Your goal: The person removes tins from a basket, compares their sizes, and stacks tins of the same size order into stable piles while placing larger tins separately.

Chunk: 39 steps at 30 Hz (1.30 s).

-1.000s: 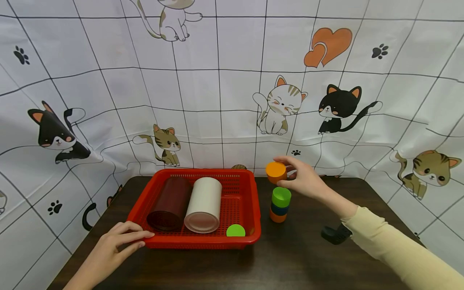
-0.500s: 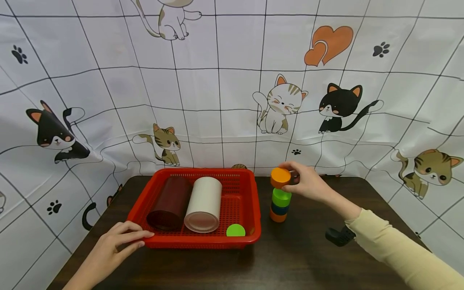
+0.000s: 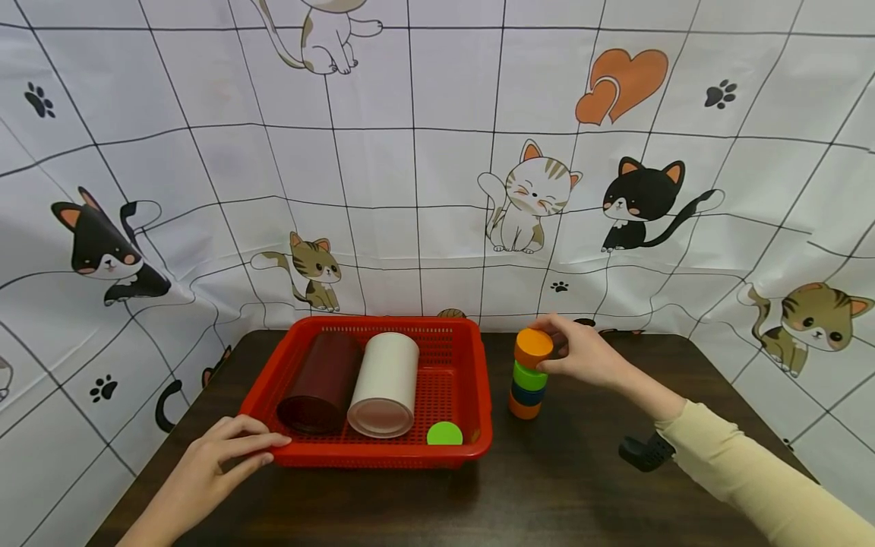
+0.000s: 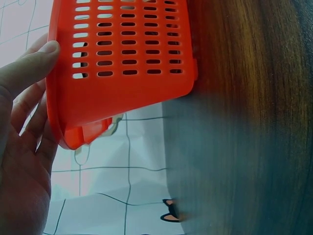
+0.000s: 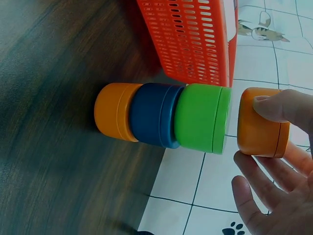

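My right hand (image 3: 581, 353) pinches a small orange lidded jar (image 5: 261, 122) between thumb and fingers. It hangs just over the top of a stack, with a narrow gap below it in the right wrist view. In that stack a green jar (image 5: 200, 117) sits on a dark blue jar (image 5: 154, 115), which sits on another orange jar (image 5: 115, 111). My left hand (image 3: 212, 471) holds the front left corner of a red plastic basket (image 3: 369, 456), thumb against the outer wall and fingers at the rim (image 4: 54, 93).
Inside the basket lie a dark brown cylinder (image 3: 321, 384), a white cylinder (image 3: 386, 380) and a light green round lid-like top (image 3: 444, 434). All stand on a dark wooden table (image 3: 547, 486), backed by a cat-print sheet (image 3: 451, 175). A black strap-like object (image 3: 645, 452) shows below the right forearm.
My right hand has brought the orange jar down and slightly right, from above and left of the stack to right over the green jar. The left hand stays at the basket corner.
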Tool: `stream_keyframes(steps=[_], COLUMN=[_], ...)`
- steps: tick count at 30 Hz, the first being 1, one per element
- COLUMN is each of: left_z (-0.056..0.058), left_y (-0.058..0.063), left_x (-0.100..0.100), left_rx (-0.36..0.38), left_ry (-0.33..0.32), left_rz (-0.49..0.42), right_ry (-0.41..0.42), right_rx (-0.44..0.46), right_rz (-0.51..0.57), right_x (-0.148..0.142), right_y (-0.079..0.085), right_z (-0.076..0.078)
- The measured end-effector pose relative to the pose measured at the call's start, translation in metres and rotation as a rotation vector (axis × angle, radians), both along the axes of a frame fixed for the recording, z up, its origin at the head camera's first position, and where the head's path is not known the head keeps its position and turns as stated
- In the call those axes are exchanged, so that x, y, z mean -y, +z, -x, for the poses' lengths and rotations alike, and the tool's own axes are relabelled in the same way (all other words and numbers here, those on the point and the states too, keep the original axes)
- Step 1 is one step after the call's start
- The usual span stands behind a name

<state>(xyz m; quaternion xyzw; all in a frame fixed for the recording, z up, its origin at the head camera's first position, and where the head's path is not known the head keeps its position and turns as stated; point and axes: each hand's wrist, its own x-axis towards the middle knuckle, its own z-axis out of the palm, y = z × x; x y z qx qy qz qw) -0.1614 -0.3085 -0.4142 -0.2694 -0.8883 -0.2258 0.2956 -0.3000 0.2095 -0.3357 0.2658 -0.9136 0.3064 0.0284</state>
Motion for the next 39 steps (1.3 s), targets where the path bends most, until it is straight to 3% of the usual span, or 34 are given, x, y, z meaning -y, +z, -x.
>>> stream_keyframes(steps=[19,39], left_z=[0.0006,0.0002], left_y=[0.0013,0.0000], left_x=[-0.0002,0.0003], left_rx=[0.000,0.006], left_ry=[-0.010,0.005], left_rz=[-0.007,-0.001], right_ry=[0.049,0.031], right_rx=[0.027,0.056], right_rz=[0.029,0.009], right_x=[-0.0046,-0.0046], right_y=[-0.0080,-0.0067], right_z=[0.0051,0.0016])
